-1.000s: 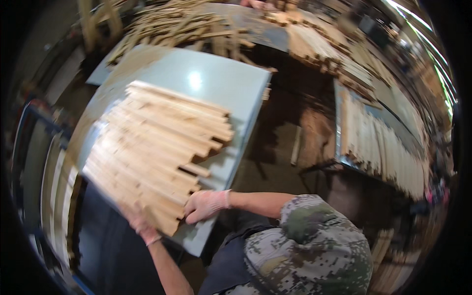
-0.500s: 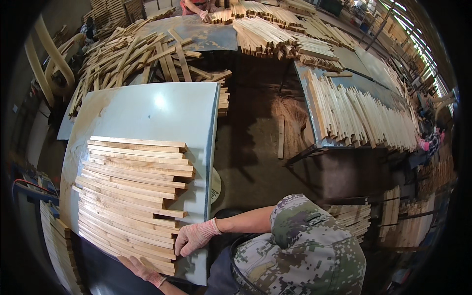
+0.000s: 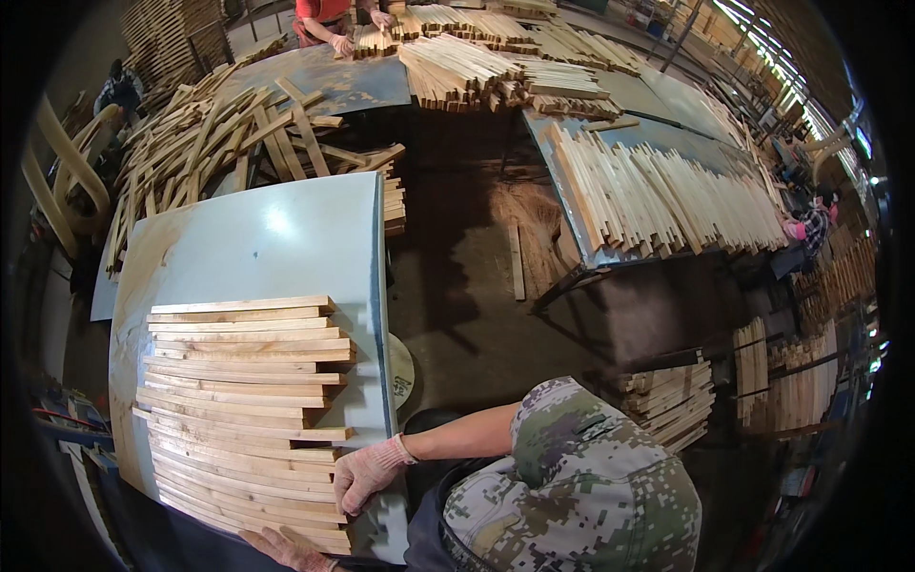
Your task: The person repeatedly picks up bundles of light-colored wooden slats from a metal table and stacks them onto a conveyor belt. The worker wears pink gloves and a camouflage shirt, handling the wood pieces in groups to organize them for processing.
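A row of narrow wooden strips (image 3: pixel 238 400) lies side by side on a pale blue-grey tabletop (image 3: pixel 286 229), their right ends uneven. My right hand (image 3: pixel 370 474), in a light knitted glove, is curled against the right ends of the nearer strips. Its fingertips are partly hidden, so whether it grips a strip does not show. At the near edge of the row, my left hand (image 3: pixel 284 550), gloved too, rests with its fingers stretched along the closest strip. The lower edge of the picture cuts part of it off.
A jumbled heap of strips (image 3: pixel 205 143) lies behind the table. To the right, another table (image 3: pixel 596 255) bears a long row of strips (image 3: pixel 667 195). A co-worker (image 3: pixel 324 24) handles strips at the far side. One loose strip (image 3: pixel 517 262) lies on the floor.
The view has shifted, so the table and strips sit further left and lower. My right hand stays at the strip ends. My left hand is now closer to the lower edge of the picture.
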A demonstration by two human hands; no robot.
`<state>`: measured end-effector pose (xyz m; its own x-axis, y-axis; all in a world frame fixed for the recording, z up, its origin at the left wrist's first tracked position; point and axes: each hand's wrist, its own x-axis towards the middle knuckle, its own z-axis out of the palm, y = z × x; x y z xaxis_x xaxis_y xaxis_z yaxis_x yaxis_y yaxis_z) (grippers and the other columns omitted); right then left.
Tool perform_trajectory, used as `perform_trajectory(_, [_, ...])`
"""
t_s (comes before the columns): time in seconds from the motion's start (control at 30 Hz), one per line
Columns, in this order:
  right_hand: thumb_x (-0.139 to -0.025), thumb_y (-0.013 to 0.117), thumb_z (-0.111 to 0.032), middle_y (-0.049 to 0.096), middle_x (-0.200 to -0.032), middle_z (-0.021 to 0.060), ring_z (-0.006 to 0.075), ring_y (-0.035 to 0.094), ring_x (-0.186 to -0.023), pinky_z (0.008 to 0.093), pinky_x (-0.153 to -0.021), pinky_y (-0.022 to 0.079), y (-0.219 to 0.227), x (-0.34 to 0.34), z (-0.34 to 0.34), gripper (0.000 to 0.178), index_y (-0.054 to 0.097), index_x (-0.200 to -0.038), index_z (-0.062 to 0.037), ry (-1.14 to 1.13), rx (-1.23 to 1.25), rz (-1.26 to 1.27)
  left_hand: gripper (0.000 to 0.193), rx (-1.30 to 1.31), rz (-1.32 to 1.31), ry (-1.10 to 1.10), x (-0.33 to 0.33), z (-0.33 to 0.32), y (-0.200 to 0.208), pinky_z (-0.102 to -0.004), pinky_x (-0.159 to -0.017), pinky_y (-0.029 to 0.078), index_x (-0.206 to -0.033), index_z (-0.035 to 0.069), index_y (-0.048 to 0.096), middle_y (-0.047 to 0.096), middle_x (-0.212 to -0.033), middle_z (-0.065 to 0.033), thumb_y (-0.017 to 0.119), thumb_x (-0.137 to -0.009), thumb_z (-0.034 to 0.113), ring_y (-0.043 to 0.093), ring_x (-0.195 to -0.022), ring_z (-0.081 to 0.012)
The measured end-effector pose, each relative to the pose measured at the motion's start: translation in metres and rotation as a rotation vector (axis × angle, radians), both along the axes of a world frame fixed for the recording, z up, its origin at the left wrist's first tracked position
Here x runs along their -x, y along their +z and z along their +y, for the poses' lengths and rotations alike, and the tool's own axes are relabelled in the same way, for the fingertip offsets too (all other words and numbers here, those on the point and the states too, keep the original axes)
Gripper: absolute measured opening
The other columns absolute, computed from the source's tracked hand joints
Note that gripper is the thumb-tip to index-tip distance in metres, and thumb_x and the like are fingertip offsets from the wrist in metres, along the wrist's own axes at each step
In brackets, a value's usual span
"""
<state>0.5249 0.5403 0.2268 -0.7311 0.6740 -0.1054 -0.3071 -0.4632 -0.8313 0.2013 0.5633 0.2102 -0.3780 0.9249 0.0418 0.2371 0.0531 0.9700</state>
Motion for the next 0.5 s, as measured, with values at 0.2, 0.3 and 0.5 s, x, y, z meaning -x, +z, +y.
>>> perform_trajectory(0.2, [-0.096,0.078,-0.016,0.08,-0.092,0.0045,0.0085,0.069,-0.079,0.0264,-0.072,0.056,-0.004,0.002,0.006,0.026,0.081,-0.112,0.0043,-0.018,-0.036,-0.025,0.07,-0.023,-0.136,0.005,0.005,-0.002,-0.005,-0.0428,-0.13,0.028,-0.171,0.001,0.027,0.03,-0.175,-0.0227,0.051,-0.111,0.028,0.036,-0.156,-0.0349])
perform_trajectory(0.3, [-0.097,0.077,-0.019,0.08,-0.095,0.0057,0.0092,0.07,-0.084,0.0274,-0.076,0.057,-0.002,-0.002,0.005,0.03,0.08,-0.116,0.004,-0.02,-0.087,-0.133,0.071,-0.084,0.09,-0.049,0.005,-0.005,-0.009,-0.0456,-0.131,0.024,-0.171,-0.002,0.027,0.027,-0.176,-0.0236,0.05,-0.11,0.025,0.031,-0.159,-0.0353])
perform_trajectory(0.5, [-0.101,0.073,-0.024,0.081,-0.118,0.0098,0.0153,0.073,-0.104,0.0306,-0.094,0.057,0.068,-0.019,0.018,0.043,0.073,-0.136,0.001,0.317,-0.152,-0.241,0.076,-0.144,0.17,0.037,-0.004,-0.01,0.018,-0.0441,-0.13,0.028,-0.169,-0.003,0.029,0.034,-0.172,-0.0256,0.058,-0.106,0.027,0.037,-0.157,-0.0364])
